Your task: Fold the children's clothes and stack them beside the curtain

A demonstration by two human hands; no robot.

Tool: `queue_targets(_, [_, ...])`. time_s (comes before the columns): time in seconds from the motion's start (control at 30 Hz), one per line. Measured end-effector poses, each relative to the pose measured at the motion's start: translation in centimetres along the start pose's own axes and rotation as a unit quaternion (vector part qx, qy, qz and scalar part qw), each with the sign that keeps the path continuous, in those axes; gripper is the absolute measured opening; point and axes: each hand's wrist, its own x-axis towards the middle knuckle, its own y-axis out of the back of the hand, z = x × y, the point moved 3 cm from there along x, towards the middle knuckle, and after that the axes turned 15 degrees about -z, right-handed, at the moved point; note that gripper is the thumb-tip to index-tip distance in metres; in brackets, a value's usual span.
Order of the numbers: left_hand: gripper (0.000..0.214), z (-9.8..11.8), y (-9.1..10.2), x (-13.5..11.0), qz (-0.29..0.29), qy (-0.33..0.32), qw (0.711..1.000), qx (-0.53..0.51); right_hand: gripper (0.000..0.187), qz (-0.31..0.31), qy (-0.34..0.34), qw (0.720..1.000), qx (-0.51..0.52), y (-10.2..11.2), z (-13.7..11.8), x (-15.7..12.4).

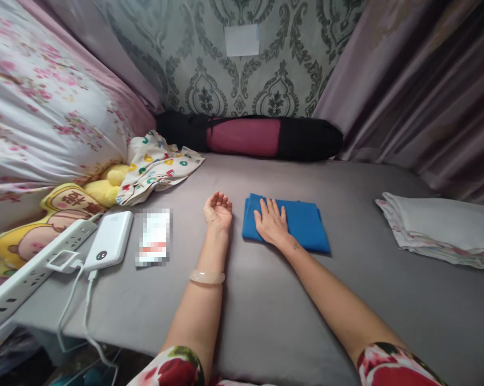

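A folded blue cloth (302, 220) lies flat on the grey bed sheet (266, 300). My right hand (271, 221) rests palm down on the cloth's left part, fingers stretched out and slightly spread. My left hand (218, 209) lies just left of the cloth on the sheet, palm up, fingers loosely curled, with nothing in it. A pale bangle (207, 277) sits on my left wrist.
A white power bank (110, 239) with cables, a power strip (33, 273) and a small blurred packet (153, 237) lie at the left. Plush toys (65, 206) and a printed cloth (157, 163) sit behind them. A black-and-pink bolster (250, 136) lines the wall. Folded white fabric (439, 225) lies at the right.
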Motion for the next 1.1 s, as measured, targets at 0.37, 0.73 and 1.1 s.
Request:
queue_targets(0.37, [0.017, -0.3, -0.9, -0.7, -0.01, 0.034, 0.988, -0.152, 0.062, 0.012, 0.013, 1.0, 0.006, 0.8, -0.9, 0.5])
queue_targets(0.73, [0.019, -0.3, -0.9, -0.7, -0.028, 0.043, 0.989, -0.139, 0.061, 0.032, 0.067, 0.997, 0.004, -0.6, -2.7, 2.4])
queue_targets(1.1, [0.019, -0.2, -1.0, -0.9, -0.044, 0.044, 0.991, -0.123, 0.062, 0.043, 0.111, 0.993, 0.01, 0.0, -4.1, -0.6])
